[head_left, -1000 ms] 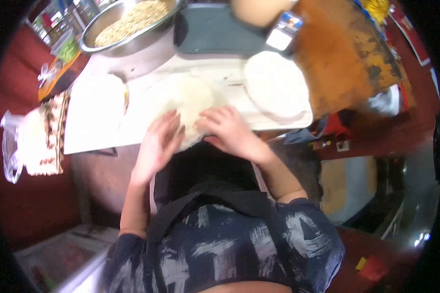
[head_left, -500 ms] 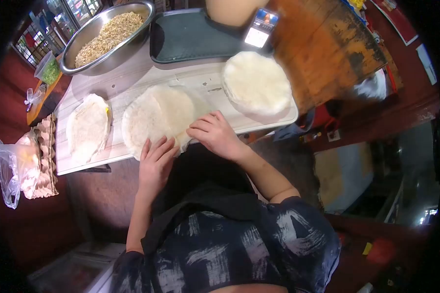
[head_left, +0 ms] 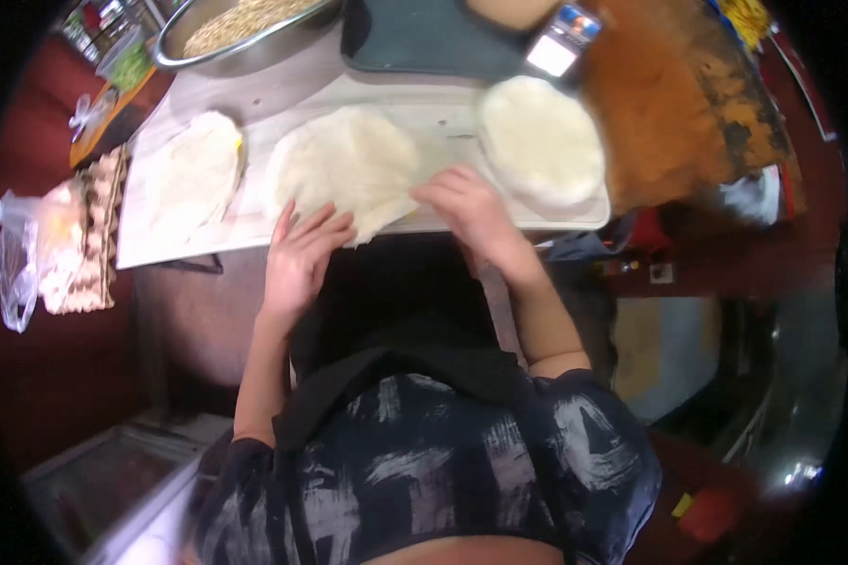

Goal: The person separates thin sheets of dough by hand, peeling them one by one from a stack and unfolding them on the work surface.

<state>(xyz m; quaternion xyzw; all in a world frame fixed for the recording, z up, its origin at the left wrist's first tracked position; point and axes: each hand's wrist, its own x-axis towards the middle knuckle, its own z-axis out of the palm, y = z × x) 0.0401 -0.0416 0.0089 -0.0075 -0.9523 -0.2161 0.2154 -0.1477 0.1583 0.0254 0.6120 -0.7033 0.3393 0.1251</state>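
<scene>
A thin round wrapper sheet (head_left: 344,155) lies on the pale board (head_left: 283,99) straight in front of me. My left hand (head_left: 301,254) rests on its near-left edge, fingers stretched and apart. At the near-right edge, my right hand (head_left: 471,212) has its fingers pinched on the sheet's border, which is drawn out toward it. To the right sits a thick stack of round white wrappers (head_left: 542,141). On the left is another pile of wrapper sheets (head_left: 193,179), with a small yellow spot at its right edge.
A metal bowl of bean sprouts (head_left: 245,33) and a dark tray (head_left: 424,42) stand at the back. A small box or phone (head_left: 562,42) lies by the stack. Egg trays (head_left: 94,235), a plastic bag (head_left: 17,264) and a tub of chopped greens (head_left: 127,61) are at left.
The camera view has tilted, so the board sits higher. My right hand has moved right, away from my left, and the roll-like fold at the sheet's near edge is now spread flatter.
</scene>
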